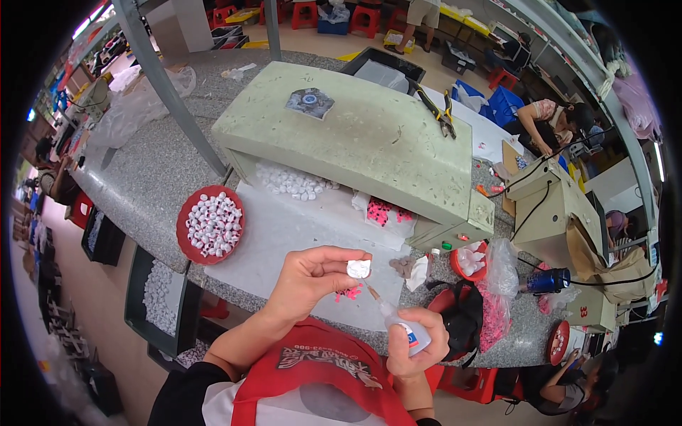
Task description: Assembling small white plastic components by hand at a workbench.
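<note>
My left hand (307, 275) pinches a small white molded piece (359, 269) between thumb and fingertips. In my right hand (419, 348) is a translucent squeeze bottle (403, 328), its thin nozzle tilted up toward the white piece; whether the tip touches it I cannot tell. Below my left fingers, small pink pieces (348, 293) lie on the white paper sheet (273, 238). A red bowl (182, 228) of white pieces with dark markings stands to the left. More white pieces (293, 182) and a group of pink ones (387, 211) sit beneath the pale green machine housing.
Pliers (437, 112) lie on top of the machine housing (355, 135). A black bag (458, 316), a red bowl (469, 260) and a plastic bag of pink pieces (494, 312) crowd the right side. Dark bins (162, 298) stand lower left. A metal post (170, 92) rises behind. Co-workers sit farther right.
</note>
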A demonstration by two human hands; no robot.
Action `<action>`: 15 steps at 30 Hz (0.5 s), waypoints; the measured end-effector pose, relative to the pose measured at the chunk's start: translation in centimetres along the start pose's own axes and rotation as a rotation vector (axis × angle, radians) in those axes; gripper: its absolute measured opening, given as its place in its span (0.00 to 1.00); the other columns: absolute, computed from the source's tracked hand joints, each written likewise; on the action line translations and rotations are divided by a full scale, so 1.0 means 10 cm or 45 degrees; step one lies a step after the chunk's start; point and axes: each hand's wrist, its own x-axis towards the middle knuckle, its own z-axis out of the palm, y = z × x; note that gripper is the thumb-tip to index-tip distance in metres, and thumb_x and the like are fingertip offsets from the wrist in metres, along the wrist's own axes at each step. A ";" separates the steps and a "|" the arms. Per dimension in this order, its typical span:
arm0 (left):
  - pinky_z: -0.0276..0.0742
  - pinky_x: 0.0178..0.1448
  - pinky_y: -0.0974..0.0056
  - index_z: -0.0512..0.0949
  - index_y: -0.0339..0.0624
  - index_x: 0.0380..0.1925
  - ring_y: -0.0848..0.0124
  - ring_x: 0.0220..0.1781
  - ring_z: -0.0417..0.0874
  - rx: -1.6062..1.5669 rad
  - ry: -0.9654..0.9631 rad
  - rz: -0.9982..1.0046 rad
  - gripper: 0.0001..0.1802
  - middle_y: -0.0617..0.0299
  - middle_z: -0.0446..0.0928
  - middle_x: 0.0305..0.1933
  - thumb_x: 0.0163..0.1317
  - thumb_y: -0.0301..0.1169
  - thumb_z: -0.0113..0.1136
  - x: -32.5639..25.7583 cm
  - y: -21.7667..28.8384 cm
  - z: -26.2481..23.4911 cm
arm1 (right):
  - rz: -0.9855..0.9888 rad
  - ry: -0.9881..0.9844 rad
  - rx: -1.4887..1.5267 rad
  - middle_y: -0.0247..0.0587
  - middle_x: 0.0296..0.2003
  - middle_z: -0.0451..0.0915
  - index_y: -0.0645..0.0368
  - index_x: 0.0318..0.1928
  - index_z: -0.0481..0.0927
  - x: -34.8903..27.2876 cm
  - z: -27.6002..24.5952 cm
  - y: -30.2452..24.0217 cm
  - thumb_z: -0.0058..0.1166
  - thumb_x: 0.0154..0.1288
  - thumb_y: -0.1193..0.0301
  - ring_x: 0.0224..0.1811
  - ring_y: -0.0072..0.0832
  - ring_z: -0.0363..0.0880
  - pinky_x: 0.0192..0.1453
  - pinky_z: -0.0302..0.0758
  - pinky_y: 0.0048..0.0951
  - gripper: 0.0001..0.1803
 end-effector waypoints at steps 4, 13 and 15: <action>0.76 0.47 0.67 0.72 0.31 0.45 0.64 0.44 0.79 -0.010 0.023 0.073 0.20 0.49 0.75 0.45 0.48 0.12 0.54 0.07 -0.09 -0.03 | 0.345 0.034 0.210 0.40 0.24 0.77 0.67 0.33 0.73 0.02 0.01 0.14 0.57 0.48 0.69 0.23 0.21 0.74 0.27 0.70 0.18 0.15; 0.75 0.47 0.69 0.70 0.31 0.47 0.66 0.44 0.79 0.047 -0.035 -0.034 0.22 0.50 0.75 0.45 0.49 0.12 0.54 0.13 -0.25 -0.03 | 1.464 -0.333 0.098 0.46 0.29 0.78 0.63 0.43 0.73 -0.74 0.40 2.57 0.59 0.45 0.71 0.30 0.32 0.79 0.33 0.77 0.26 0.21; 0.75 0.47 0.69 0.71 0.31 0.47 0.66 0.44 0.79 0.058 -0.035 -0.035 0.22 0.50 0.75 0.45 0.49 0.12 0.54 0.11 -0.25 -0.01 | 1.177 -0.459 -0.499 0.49 0.32 0.79 0.62 0.38 0.77 -0.85 0.60 2.72 0.61 0.41 0.63 0.34 0.39 0.79 0.38 0.76 0.32 0.22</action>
